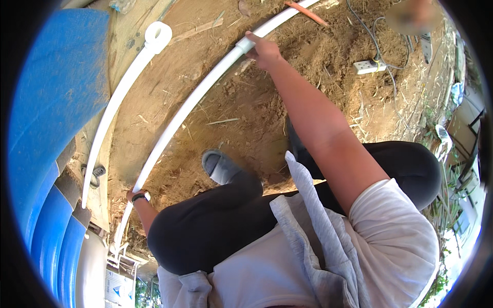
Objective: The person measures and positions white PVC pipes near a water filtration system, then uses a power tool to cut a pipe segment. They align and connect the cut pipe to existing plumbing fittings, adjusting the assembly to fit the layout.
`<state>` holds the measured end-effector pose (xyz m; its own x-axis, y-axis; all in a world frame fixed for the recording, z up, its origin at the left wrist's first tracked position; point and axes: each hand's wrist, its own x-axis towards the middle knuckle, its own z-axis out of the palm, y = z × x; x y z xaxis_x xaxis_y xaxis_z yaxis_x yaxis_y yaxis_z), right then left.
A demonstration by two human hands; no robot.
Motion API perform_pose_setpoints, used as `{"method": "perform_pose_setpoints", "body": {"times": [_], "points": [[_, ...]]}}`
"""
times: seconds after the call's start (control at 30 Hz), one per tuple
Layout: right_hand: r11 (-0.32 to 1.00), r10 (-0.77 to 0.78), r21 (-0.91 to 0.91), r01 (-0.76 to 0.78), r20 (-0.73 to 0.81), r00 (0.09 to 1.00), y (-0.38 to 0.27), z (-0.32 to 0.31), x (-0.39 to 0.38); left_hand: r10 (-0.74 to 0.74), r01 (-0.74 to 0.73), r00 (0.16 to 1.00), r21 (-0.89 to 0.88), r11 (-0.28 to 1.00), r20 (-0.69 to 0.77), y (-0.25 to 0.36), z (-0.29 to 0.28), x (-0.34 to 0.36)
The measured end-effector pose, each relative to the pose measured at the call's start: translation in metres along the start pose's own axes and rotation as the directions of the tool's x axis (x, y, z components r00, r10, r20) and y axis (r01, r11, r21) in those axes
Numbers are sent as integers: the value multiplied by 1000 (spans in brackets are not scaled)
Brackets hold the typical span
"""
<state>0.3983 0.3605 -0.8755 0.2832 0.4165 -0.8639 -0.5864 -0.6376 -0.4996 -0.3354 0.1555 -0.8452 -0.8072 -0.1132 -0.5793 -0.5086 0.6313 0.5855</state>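
Note:
A long white pipe [200, 88] runs from the lower left to the upper right, with a sleeve fitting [242, 46] along it. My right hand [262, 51] grips the pipe at that fitting, arm stretched out. My left hand [134, 197], with a dark band at the wrist, grips the pipe lower down, partly hidden by it. To the left lies a second white pipe [124, 88] with a ring-shaped fitting [158, 36] at its upper end. An orange stick [310, 13] lies near the far end of the long pipe.
Blue plastic ridged structures [56, 61] fill the left side. On the dirt ground [241, 123] lie a power strip [370, 66] with cables and a sandal [95, 174]. My bent legs [195, 231] are below. A blurred shape [411, 18] is at the upper right, plants along the right rim.

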Motion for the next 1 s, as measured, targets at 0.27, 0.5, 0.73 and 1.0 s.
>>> {"method": "perform_pose_setpoints", "body": {"times": [0.27, 0.5, 0.73, 1.0], "points": [[999, -8, -37, 10, 50, 999, 2, -5, 12, 139, -139, 990, 15, 990, 22, -2, -23, 32], [1000, 9, -9, -8, 89, 996, 4, 0, 12, 174, -175, 984, 20, 984, 47, 2, -37, 37], [1000, -17, -8, 18, 54, 998, 2, -5, 7, 119, -119, 993, -166, 979, -10, -13, -14, 27], [999, 15, -48, -13, 49, 999, -3, -9, 8, -40, 16, 995, -256, 966, -91, -19, 1, 22]]}}
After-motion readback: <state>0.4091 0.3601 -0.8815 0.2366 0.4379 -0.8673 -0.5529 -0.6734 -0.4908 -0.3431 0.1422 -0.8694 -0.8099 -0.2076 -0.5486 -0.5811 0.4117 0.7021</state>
